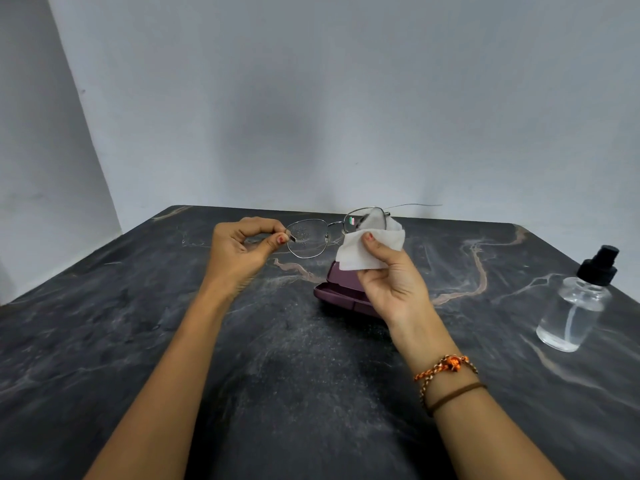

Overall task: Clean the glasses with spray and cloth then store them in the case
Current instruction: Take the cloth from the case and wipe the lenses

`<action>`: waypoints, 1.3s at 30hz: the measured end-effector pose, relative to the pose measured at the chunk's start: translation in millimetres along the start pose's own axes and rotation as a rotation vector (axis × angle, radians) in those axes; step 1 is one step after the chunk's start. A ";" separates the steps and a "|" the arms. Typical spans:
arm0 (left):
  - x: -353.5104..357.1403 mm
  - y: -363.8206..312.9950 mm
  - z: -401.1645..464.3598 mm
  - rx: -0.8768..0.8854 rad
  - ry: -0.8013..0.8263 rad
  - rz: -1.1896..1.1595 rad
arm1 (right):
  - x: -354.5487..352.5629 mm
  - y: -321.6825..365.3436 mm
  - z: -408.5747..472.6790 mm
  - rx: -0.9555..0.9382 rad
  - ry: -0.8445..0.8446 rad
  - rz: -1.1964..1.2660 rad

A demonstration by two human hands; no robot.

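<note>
Head view: the glasses (341, 230) are pinched at nine o'clock by the left hand (239, 251), steadying them. One lens is wiped with the cloth (363, 249), gripped by the right hand (391, 282).

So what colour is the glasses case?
Dark purple, like plum; the case shows in the head view.

Both forearms bare, reaching from the near edge toward the far middle. Left hand (242, 249) raised, palm turned right, thumb and forefinger pinched together in a fine grip, other fingers curled in behind. Right hand (391, 282) raised just to its right, palm facing back toward the wearer, thumb pressed forward against the fingers in a closed grip. Right wrist banded by an orange braided thread and a thin brown cord.
</note>
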State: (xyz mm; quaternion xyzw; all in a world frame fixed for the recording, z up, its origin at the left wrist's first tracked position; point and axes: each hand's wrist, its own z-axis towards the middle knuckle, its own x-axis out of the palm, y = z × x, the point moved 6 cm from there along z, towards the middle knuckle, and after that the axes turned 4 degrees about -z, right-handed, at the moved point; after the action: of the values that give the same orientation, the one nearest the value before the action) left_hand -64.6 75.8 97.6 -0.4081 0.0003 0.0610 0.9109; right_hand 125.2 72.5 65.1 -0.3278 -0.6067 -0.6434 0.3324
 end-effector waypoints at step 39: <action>13.9 -8.1 -3.2 0.027 -0.066 -0.010 | -6.4 4.2 -0.2 -0.090 -0.096 -0.300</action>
State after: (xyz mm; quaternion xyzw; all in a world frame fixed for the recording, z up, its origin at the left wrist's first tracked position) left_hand -49.7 69.6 100.8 -0.3934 -0.0310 0.0698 0.9162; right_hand 132.2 72.3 62.2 -0.2784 -0.6345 -0.6960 0.1884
